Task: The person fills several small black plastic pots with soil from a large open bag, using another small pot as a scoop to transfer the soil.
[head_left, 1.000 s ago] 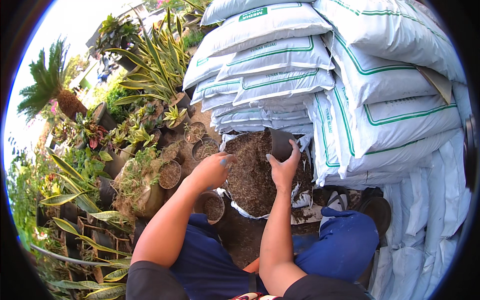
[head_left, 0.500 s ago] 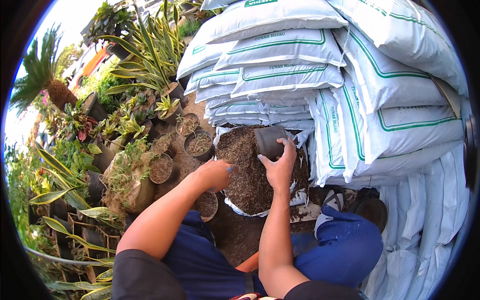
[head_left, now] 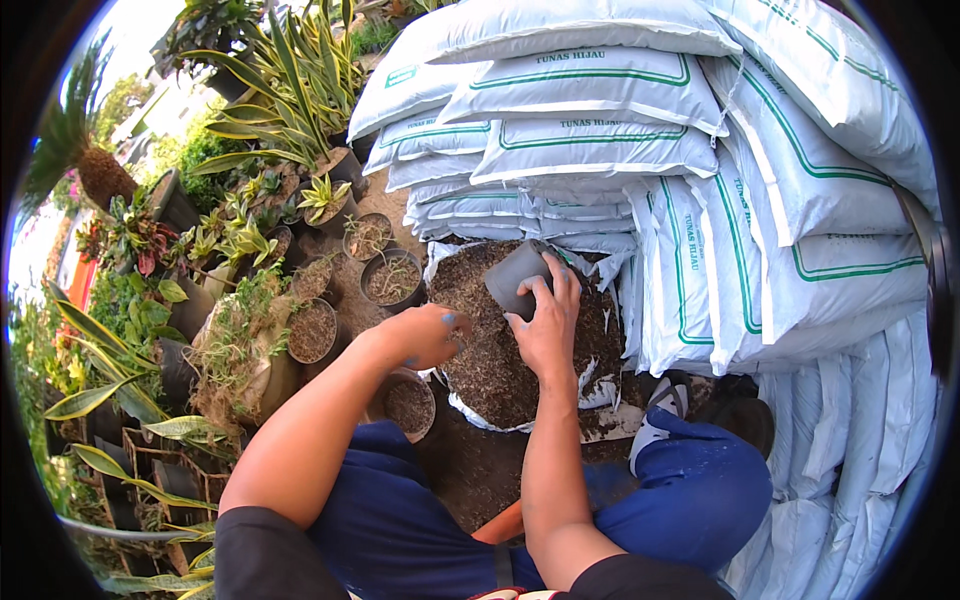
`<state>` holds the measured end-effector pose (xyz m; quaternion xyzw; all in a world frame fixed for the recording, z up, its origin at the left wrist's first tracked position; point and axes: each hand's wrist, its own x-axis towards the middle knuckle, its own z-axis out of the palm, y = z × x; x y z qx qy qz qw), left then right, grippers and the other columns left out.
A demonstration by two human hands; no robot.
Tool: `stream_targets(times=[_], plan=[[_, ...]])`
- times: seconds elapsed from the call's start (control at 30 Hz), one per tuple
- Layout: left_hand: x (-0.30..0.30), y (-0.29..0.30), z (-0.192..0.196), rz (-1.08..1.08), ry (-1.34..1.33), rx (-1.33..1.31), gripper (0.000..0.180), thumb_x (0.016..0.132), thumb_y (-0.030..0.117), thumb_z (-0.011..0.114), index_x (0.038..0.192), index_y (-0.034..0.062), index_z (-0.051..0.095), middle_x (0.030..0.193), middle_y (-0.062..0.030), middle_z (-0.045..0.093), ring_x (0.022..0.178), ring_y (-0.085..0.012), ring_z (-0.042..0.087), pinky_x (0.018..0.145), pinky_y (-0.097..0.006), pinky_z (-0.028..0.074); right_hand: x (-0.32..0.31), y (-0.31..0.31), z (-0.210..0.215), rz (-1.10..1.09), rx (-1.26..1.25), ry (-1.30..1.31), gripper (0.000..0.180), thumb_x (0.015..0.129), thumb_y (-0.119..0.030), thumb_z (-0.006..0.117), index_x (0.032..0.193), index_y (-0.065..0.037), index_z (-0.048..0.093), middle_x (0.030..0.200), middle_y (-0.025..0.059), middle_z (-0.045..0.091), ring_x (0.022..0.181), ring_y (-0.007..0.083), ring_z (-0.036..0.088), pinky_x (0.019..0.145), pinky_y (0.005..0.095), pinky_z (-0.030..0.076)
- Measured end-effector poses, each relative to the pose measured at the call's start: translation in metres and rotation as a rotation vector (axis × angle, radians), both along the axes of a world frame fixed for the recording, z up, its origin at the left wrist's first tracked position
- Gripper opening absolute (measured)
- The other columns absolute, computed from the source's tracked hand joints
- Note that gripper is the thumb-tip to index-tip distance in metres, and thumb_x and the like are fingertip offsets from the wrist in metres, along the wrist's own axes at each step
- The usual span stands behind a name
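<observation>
My right hand point(head_left: 550, 325) grips a dark grey plastic plant pot point(head_left: 508, 277), tilted over an opened white sack. The sack is full of brown, crumbly potting mix point(head_left: 490, 375). Left of the pot, my left hand point(head_left: 425, 335) hovers above the mix's left edge, its fingers curled in. Bluish marks show on those fingers, and what they hold, if anything, is hidden. Just below my left wrist stands a round pot of mix point(head_left: 408, 405).
Stacked white sacks point(head_left: 590, 85) with green lines rise behind and to the right. Several potted plants crowd the left, among them a dark pot point(head_left: 391, 279) and striped snake plants point(head_left: 290, 90). A dark round container point(head_left: 745, 415) sits beside my right knee.
The pot in my right hand has moved slightly left and tipped further. My left hand has shifted a little left and up, away from the mix. The view has turned slightly.
</observation>
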<state>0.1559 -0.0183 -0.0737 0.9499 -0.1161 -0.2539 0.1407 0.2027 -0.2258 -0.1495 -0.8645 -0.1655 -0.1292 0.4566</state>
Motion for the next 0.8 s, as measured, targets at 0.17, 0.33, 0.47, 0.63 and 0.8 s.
stream_targets(times=[0.17,0.33,0.47,0.63,0.8], plan=[[-0.005,0.001,0.005,0.012,-0.010,-0.023,0.035,0.093,0.017,0.061,0.125,0.0049,0.065,0.122,-0.0212,0.068,0.117,-0.0404,0.062,0.104,-0.048,0.048,0.003,0.000,0.007,-0.113,0.172,-0.086,0.042,0.066,-0.001,0.088,0.093,-0.008,0.058,0.153,0.0129,0.042,0.141,0.0416,0.037,0.115,0.0545,0.034],[-0.010,0.011,0.007,-0.003,-0.052,-0.048,0.032,0.091,0.012,0.060,0.122,0.0054,0.066,0.121,-0.0216,0.068,0.116,-0.0404,0.062,0.103,-0.047,0.049,0.002,-0.002,0.002,-0.031,0.066,-0.034,0.039,0.066,-0.002,0.088,0.091,-0.007,0.058,0.153,0.0146,0.042,0.140,0.0424,0.037,0.114,0.0547,0.035],[-0.005,0.009,0.014,0.034,-0.059,-0.058,0.038,0.082,-0.004,0.054,0.115,0.0052,0.069,0.121,-0.0209,0.067,0.118,-0.0402,0.061,0.101,-0.046,0.049,0.003,-0.002,0.006,-0.027,0.102,-0.080,0.039,0.066,-0.002,0.088,0.091,-0.007,0.058,0.152,0.0140,0.043,0.139,0.0422,0.038,0.114,0.0535,0.034],[-0.007,0.012,0.015,-0.013,-0.234,-0.138,0.050,0.067,-0.017,0.048,0.108,0.0034,0.070,0.111,-0.0217,0.069,0.112,-0.0430,0.062,0.098,-0.047,0.050,-0.005,0.010,0.012,-0.127,0.233,-0.106,0.042,0.068,-0.006,0.089,0.096,-0.008,0.058,0.145,0.0171,0.046,0.133,0.0406,0.042,0.111,0.0517,0.035],[-0.002,0.011,0.008,-0.038,-0.283,-0.165,0.049,0.066,-0.015,0.050,0.106,0.0037,0.070,0.106,-0.0214,0.071,0.109,-0.0429,0.064,0.096,-0.047,0.051,-0.005,-0.001,-0.009,-0.267,0.315,0.018,0.048,0.071,-0.019,0.090,0.104,-0.007,0.058,0.134,0.0204,0.050,0.128,0.0395,0.045,0.109,0.0511,0.036]])
